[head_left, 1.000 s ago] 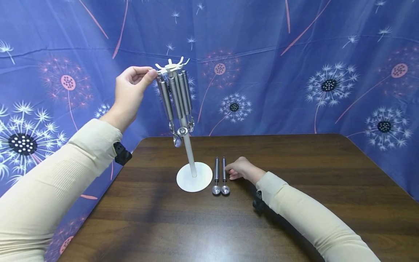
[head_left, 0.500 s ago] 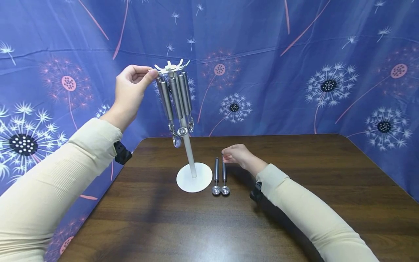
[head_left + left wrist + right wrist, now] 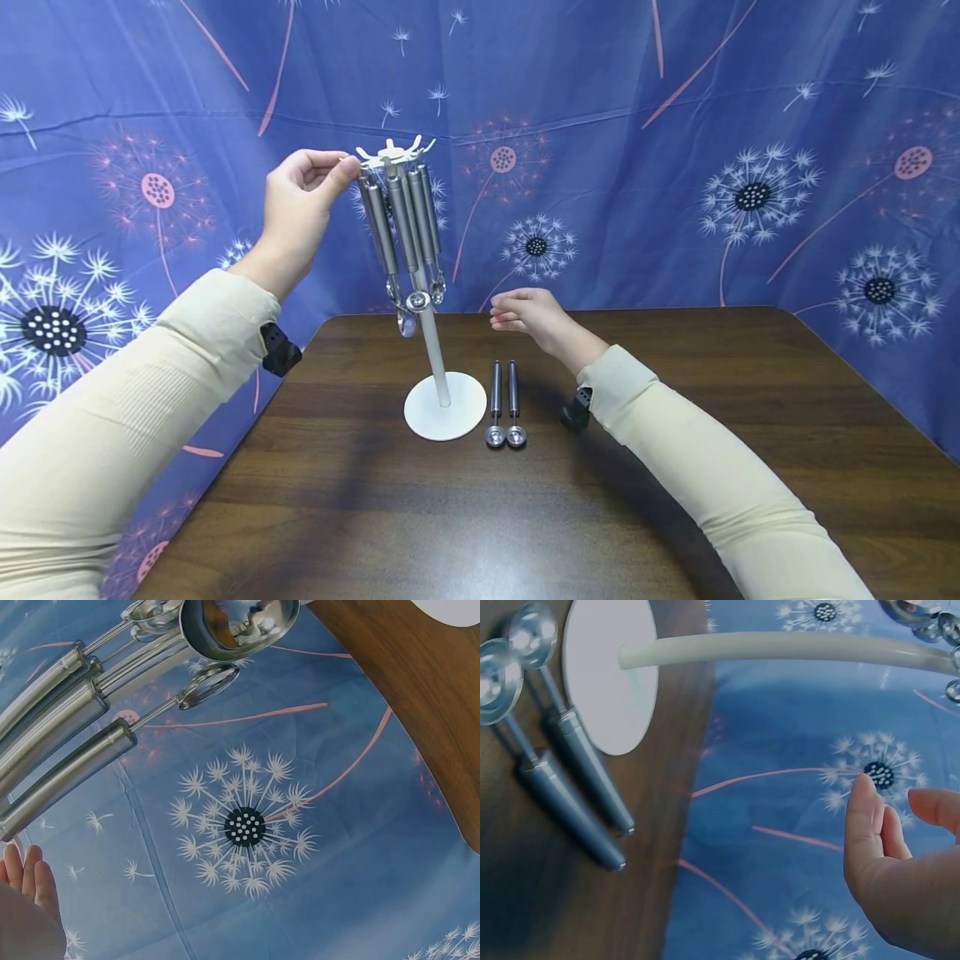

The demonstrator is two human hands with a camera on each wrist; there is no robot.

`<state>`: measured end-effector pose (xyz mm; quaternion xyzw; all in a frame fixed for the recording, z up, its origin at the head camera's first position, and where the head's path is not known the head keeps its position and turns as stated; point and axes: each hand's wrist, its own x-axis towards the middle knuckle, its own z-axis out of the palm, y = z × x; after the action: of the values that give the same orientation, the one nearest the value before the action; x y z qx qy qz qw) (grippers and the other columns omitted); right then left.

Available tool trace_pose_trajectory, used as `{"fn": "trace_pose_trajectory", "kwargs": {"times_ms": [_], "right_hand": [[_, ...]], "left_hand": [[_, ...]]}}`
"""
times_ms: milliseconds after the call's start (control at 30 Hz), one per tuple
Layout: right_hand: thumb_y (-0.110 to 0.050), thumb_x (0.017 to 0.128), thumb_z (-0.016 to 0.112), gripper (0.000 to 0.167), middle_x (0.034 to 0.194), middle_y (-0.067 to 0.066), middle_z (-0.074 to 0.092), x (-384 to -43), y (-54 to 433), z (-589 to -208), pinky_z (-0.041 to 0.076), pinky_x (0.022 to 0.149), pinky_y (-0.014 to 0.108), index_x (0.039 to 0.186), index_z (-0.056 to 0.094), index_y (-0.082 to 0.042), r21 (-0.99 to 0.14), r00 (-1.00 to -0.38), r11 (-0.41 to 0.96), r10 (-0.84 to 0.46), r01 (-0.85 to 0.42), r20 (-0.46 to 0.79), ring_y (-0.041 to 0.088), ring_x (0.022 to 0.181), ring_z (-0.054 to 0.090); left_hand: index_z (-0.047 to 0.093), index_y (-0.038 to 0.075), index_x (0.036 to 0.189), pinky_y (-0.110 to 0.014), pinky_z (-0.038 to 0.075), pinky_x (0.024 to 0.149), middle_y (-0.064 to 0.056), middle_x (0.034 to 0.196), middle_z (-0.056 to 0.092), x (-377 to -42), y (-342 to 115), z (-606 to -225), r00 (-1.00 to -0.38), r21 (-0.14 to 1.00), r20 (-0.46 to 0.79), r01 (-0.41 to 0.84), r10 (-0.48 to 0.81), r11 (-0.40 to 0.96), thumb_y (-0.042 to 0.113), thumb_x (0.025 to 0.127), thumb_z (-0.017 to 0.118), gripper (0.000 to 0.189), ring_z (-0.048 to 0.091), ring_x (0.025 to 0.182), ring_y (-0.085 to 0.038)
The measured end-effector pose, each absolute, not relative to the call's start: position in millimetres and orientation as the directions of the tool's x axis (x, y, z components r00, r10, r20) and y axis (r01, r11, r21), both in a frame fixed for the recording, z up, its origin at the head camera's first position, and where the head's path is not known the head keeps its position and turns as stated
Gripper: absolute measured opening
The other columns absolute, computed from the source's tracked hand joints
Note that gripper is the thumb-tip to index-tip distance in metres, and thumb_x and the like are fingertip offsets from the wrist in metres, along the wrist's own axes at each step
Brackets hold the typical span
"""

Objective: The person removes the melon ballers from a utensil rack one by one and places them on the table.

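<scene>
My left hand (image 3: 296, 204) pinches the hooked top (image 3: 393, 153) of a white utensil stand between thumb and fingertips. Several steel-handled utensils (image 3: 405, 225) hang from its hooks, heads down; in the left wrist view one shows a deep round bowl (image 3: 251, 630). My right hand (image 3: 536, 321) is raised above the table, right of the pole (image 3: 433, 346), holding nothing. The right wrist view shows its fingers (image 3: 862, 847) loosely bent, thumb apart. Two utensils with small round heads, a left one (image 3: 496, 396) and a right one (image 3: 513, 396), lie side by side on the table.
The stand's round white base (image 3: 423, 412) rests on the brown wooden table (image 3: 465, 517), just left of the two lying utensils. A blue dandelion-print cloth (image 3: 615, 192) hangs behind the table and along its left side.
My right hand has left the handle of the right-hand lying utensil and risen up and leftward, empty. The two utensils stay where they were. My left hand keeps its pinch on the stand.
</scene>
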<state>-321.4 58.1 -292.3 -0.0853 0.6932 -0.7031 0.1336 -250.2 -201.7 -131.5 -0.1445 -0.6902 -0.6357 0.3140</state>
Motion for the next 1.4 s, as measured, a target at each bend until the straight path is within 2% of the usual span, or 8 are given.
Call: {"fn": "trace_pose_trajectory", "kwargs": {"times_ms": [200, 333, 500, 833, 1100, 1400], "right_hand": [[-0.009, 0.098, 0.056, 0.032, 0.11, 0.021, 0.062, -318, 46, -277, 0.059, 0.085, 0.027, 0.125, 0.054, 0.009, -0.998, -0.946, -0.051, -0.324, 0.036, -0.018, 0.018, 0.084, 0.068], [-0.011, 0.099, 0.056, 0.031, 0.119, 0.025, 0.059, -313, 38, -269, 0.057, 0.092, 0.032, 0.125, 0.056, 0.006, -0.998, -0.939, -0.069, -0.344, 0.012, 0.012, 0.019, 0.087, 0.068], [-0.014, 0.097, 0.059, 0.034, 0.124, 0.024, 0.06, -307, 31, -254, 0.053, 0.1, 0.037, 0.127, 0.056, 0.003, -0.994, -0.925, -0.102, -0.373, -0.036, 0.071, 0.02, 0.094, 0.068], [-0.012, 0.097, 0.059, 0.032, 0.121, 0.018, 0.063, -298, 15, -217, 0.051, 0.102, 0.038, 0.127, 0.058, -0.001, -0.966, -0.891, -0.171, -0.383, -0.192, 0.245, 0.03, 0.112, 0.062], [-0.008, 0.097, 0.057, 0.037, 0.129, 0.019, 0.06, -295, 4, -204, 0.054, 0.097, 0.03, 0.133, 0.054, 0.001, -0.954, -0.874, -0.166, -0.386, -0.249, 0.295, 0.017, 0.101, 0.064], [-0.004, 0.094, 0.061, 0.032, 0.118, 0.019, 0.066, -299, -3, -199, 0.056, 0.091, 0.028, 0.125, 0.06, 0.005, -0.925, -0.877, -0.135, -0.297, -0.354, 0.379, 0.008, 0.088, 0.063]], "left_hand": [[0.067, 0.012, 0.092, -0.018, 0.051, 0.088, 0.01, 0.08, 0.069, -250, -203, -132, -0.771, 0.798, 0.602, 0.582, -0.208, 0.154, 0.015, 0.086, 0.074, 0.01, 0.064, 0.083, -0.003], [0.067, 0.012, 0.092, -0.019, 0.051, 0.089, 0.01, 0.081, 0.07, -250, -204, -131, -0.772, 0.8, 0.6, 0.58, -0.21, 0.152, 0.016, 0.086, 0.074, 0.01, 0.064, 0.084, -0.003], [0.067, 0.012, 0.093, -0.02, 0.051, 0.09, 0.009, 0.081, 0.07, -250, -203, -130, -0.773, 0.8, 0.6, 0.581, -0.205, 0.151, 0.016, 0.087, 0.074, 0.01, 0.065, 0.084, -0.004], [0.068, 0.011, 0.094, -0.021, 0.051, 0.09, 0.009, 0.081, 0.069, -249, -203, -128, -0.772, 0.798, 0.603, 0.585, -0.2, 0.146, 0.015, 0.087, 0.073, 0.009, 0.064, 0.084, -0.004], [0.067, 0.01, 0.096, -0.022, 0.051, 0.093, 0.009, 0.082, 0.07, -249, -203, -127, -0.783, 0.807, 0.591, 0.573, -0.194, 0.143, 0.015, 0.086, 0.074, 0.013, 0.065, 0.085, -0.004], [0.066, 0.009, 0.098, -0.021, 0.05, 0.093, 0.008, 0.086, 0.07, -249, -203, -128, -0.791, 0.811, 0.585, 0.569, -0.18, 0.135, 0.015, 0.086, 0.075, 0.016, 0.065, 0.088, -0.005]]}}
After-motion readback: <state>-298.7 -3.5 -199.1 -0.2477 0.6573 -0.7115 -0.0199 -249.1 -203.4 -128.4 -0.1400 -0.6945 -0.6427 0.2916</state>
